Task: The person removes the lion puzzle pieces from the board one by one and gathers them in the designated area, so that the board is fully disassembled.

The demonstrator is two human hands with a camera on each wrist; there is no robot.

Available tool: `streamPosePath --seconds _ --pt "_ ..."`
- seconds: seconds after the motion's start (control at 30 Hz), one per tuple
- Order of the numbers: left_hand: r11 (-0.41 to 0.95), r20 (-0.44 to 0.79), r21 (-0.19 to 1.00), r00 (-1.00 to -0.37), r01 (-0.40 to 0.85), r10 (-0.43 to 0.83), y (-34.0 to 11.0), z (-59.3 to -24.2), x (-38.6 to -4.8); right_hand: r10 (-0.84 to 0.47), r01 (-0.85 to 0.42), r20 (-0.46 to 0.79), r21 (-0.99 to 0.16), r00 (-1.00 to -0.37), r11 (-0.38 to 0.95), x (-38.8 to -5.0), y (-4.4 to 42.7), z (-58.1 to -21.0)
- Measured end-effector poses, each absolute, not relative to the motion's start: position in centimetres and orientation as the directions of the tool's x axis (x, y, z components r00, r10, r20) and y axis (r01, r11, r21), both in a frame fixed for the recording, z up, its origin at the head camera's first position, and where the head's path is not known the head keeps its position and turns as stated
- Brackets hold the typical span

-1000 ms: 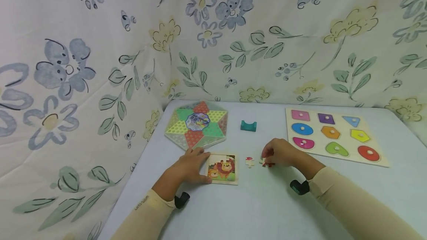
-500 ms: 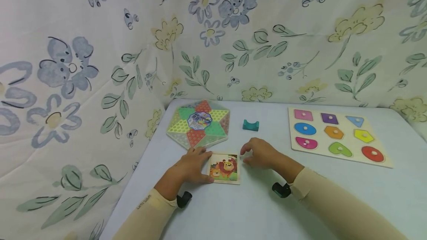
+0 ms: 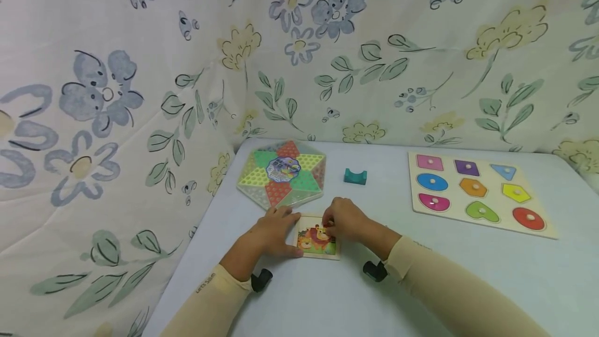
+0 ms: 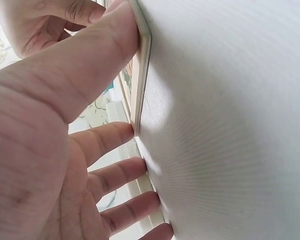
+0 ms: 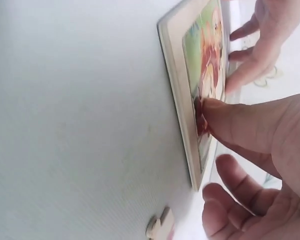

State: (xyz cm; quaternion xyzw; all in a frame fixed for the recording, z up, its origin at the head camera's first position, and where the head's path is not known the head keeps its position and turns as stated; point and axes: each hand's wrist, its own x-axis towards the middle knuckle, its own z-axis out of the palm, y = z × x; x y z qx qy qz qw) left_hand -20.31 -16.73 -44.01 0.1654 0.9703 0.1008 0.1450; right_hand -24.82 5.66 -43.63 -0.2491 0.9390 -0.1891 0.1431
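Note:
A small wooden jigsaw puzzle with a lion picture [image 3: 314, 241] lies on the table inside its square wooden frame [image 5: 176, 80]. Along the frame's left side rests my left hand [image 3: 273, 234], thumb by the near corner and straight fingers spread toward the far one. My right hand [image 3: 348, 221] is over the right part of the puzzle. Between its thumb and a finger it pinches a reddish puzzle piece [image 5: 202, 124], low against the picture. Another loose puzzle piece [image 5: 162, 225] lies on the table beside the frame; the right hand hides it in the head view.
Behind the left hand lies a hexagonal star-patterned game board [image 3: 283, 173]. A teal notched block [image 3: 355, 177] stands at the back middle. On the right is a shape board with knobbed pieces [image 3: 482, 194]. Floral cloth [image 3: 374, 66] hangs behind the table.
My right hand has moved left from the loose pieces to the puzzle, carrying one piece. The left hand stays at the frame. The head view has shifted slightly.

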Motion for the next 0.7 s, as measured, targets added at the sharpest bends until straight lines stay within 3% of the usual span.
streamPosePath --seconds 0.4,0.7 --pt "0.924 -0.241 0.248 -0.905 0.292 0.351 -16.6 -43.7 -20.1 -0.539 -0.496 -0.017 -0.37 -0.842 0.786 -23.6 6.0 -43.5" --pt "0.925 -0.238 0.252 -0.908 0.285 0.345 -16.5 -43.6 -20.0 -0.464 -0.339 -0.057 -0.606 -0.884 0.72 -24.7 8.4 -41.7"
